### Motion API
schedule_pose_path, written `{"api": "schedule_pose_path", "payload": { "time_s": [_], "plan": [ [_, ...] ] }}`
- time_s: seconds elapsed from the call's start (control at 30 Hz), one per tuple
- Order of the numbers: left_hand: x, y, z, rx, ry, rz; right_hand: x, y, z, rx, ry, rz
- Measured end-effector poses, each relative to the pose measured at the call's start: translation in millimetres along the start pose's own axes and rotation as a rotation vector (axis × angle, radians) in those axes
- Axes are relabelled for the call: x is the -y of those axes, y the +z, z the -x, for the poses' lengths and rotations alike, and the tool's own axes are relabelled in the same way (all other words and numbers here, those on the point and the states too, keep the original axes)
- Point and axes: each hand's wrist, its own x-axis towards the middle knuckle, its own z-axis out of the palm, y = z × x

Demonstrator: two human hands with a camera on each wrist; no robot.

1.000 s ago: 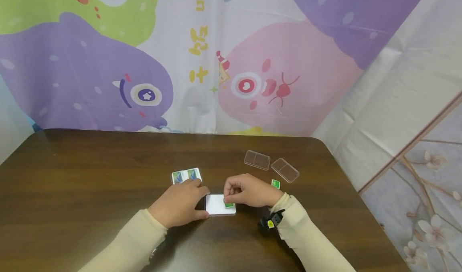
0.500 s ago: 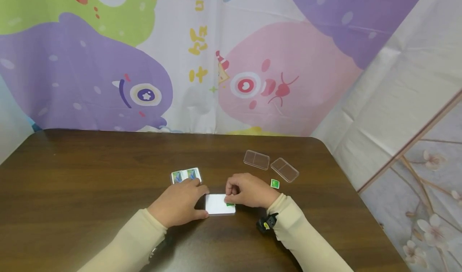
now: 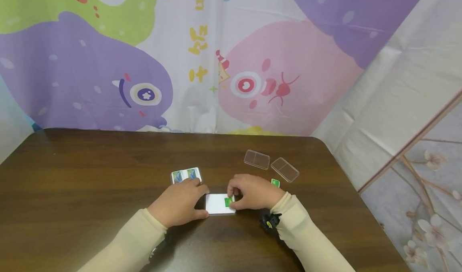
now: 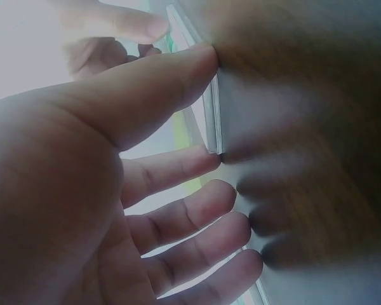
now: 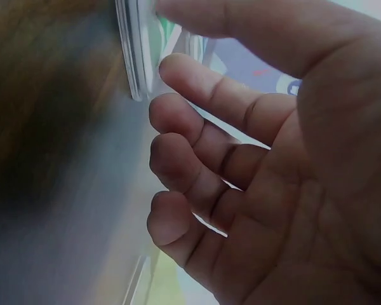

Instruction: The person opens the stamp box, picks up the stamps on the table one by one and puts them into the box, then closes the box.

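A thin rectangular white plate with clear, layered edges (image 3: 214, 206) lies on the table before me. My left hand (image 3: 178, 201) holds its left end between thumb and index finger, one at the near corner and one at the far; its other fingers reach out past it. Near the plate's right end lies a small green picture square (image 3: 227, 202). My right hand (image 3: 252, 191) has its thumb (image 5: 197, 14) at the square's right edge, with the index finger apart from the thumb and the other fingers loosely bent.
Behind my left fingers sits a case with two blue-green pictures (image 3: 196, 171), partly covered. Two clear plastic lids (image 3: 256, 159) lie at the back right. Another green square (image 3: 275, 182) shows behind my right wrist. A printed curtain (image 3: 195, 103) hangs behind the table (image 3: 108, 175).
My right fingers have lifted off and shifted slightly right, so the green square now shows on the white plate. The left hand and the plate have stayed in place.
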Motion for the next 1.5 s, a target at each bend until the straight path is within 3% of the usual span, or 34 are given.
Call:
{"api": "schedule_pose_path", "payload": {
  "time_s": [0.47,0.6,0.7,0.8,1.0,1.5],
  "plan": [
    [-0.8,0.0,0.0,0.0,0.001,-0.013,6.3,0.9,-1.1,0.015,0.017,-0.026],
    [-0.5,0.1,0.1,-0.012,0.008,-0.021,-0.2,-7.3,3.6,-0.007,0.019,-0.025],
    [-0.2,0.5,0.3,-0.019,0.011,-0.024,-10.1,-20.3,13.2,-0.047,0.091,-0.014],
    [0.2,1.0,1.0,-0.021,0.011,-0.024,-21.8,-33.8,24.7,-0.082,0.217,0.022],
    [-0.7,0.8,0.5,-0.013,0.006,-0.017,-45.9,-44.9,39.7,-0.07,0.442,0.083],
    [-0.7,2.0,0.7,-0.02,0.007,-0.017,-63.9,-35.1,37.2,-0.046,0.502,0.059]
  ]
}}
